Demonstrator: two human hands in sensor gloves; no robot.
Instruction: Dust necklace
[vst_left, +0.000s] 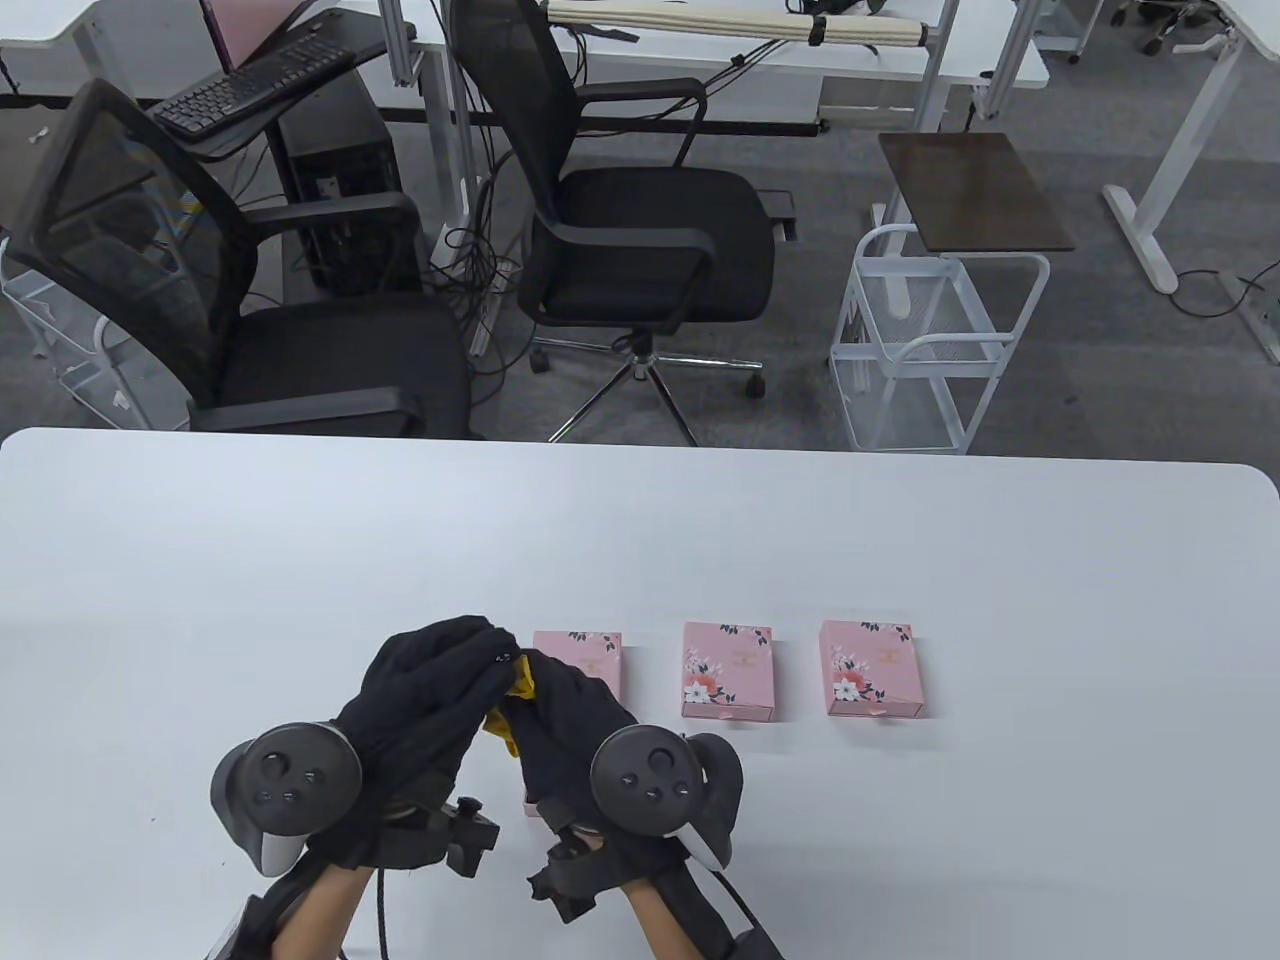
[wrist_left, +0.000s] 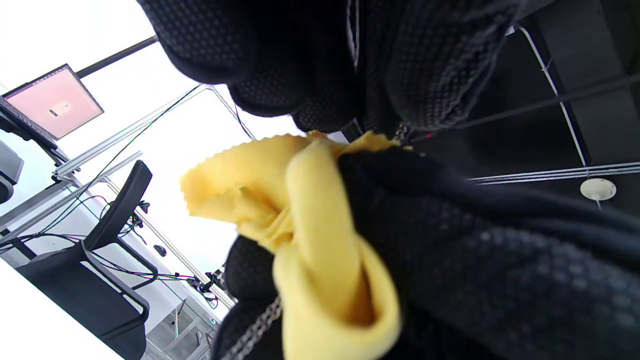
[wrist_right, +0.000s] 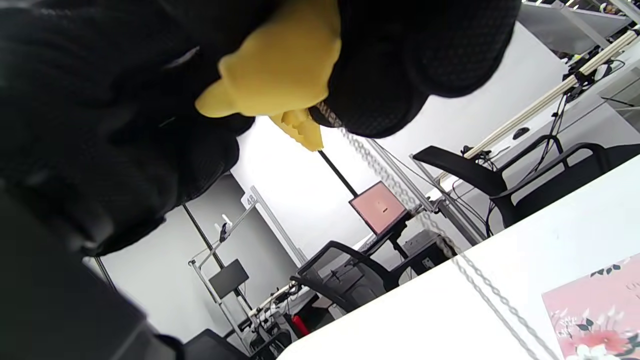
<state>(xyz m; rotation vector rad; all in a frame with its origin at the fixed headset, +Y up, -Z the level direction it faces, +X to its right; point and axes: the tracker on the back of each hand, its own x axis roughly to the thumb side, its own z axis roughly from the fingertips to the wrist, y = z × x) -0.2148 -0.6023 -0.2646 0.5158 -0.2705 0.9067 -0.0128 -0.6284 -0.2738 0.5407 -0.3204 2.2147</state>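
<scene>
My two gloved hands meet above the table's front left in the table view. My left hand (vst_left: 465, 665) pinches a thin silver necklace chain (wrist_left: 257, 327) with its fingertips. My right hand (vst_left: 560, 705) grips a folded yellow cloth (vst_left: 517, 700) that is bunched around the chain. In the left wrist view the cloth (wrist_left: 305, 225) sits between both gloves. In the right wrist view the cloth (wrist_right: 282, 62) is in my fingers and the chain (wrist_right: 395, 187) hangs from it down to the white table (wrist_right: 450, 320). The chain does not show in the table view.
Three pink floral boxes lie in a row on the table: one (vst_left: 585, 660) right behind my right hand, one in the middle (vst_left: 727, 670), one on the right (vst_left: 868, 668). A pink edge (vst_left: 531, 806) shows under my right wrist. Office chairs (vst_left: 640, 230) and a wire cart (vst_left: 930, 340) stand beyond the far edge.
</scene>
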